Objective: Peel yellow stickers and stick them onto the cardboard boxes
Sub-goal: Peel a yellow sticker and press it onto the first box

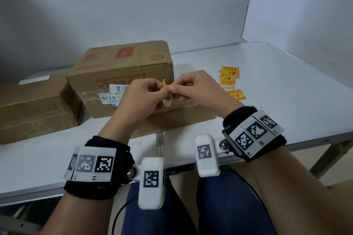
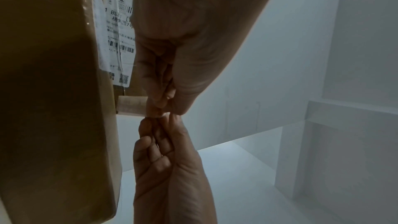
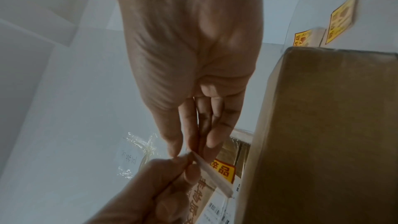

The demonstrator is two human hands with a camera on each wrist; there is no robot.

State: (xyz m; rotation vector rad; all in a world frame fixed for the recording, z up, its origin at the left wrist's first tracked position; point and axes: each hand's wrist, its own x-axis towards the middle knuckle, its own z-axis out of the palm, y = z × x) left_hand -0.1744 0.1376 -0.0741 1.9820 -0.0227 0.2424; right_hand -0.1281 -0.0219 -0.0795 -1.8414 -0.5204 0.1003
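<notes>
My two hands meet in front of the big cardboard box (image 1: 122, 74). My left hand (image 1: 161, 90) and right hand (image 1: 173, 88) both pinch one yellow sticker (image 1: 163, 81), whose white backing (image 1: 168, 102) hangs curled below the fingers. In the right wrist view the yellow sticker (image 3: 225, 171) stands beside the backing strip (image 3: 215, 177), with the right hand (image 3: 193, 149) pinching from above. The left wrist view shows the left hand (image 2: 163, 110) gripping the curled backing (image 2: 131, 106) beside the box (image 2: 53, 91). A second cardboard box (image 1: 34, 107) lies at the left.
More yellow stickers (image 1: 229, 75) lie on the white table (image 1: 286, 86) to the right, one sticker (image 1: 236, 94) nearer me. A flat cardboard sheet (image 1: 181, 120) lies under the big box. A white shipping label (image 1: 111, 95) is on the box front. Walls stand behind and right.
</notes>
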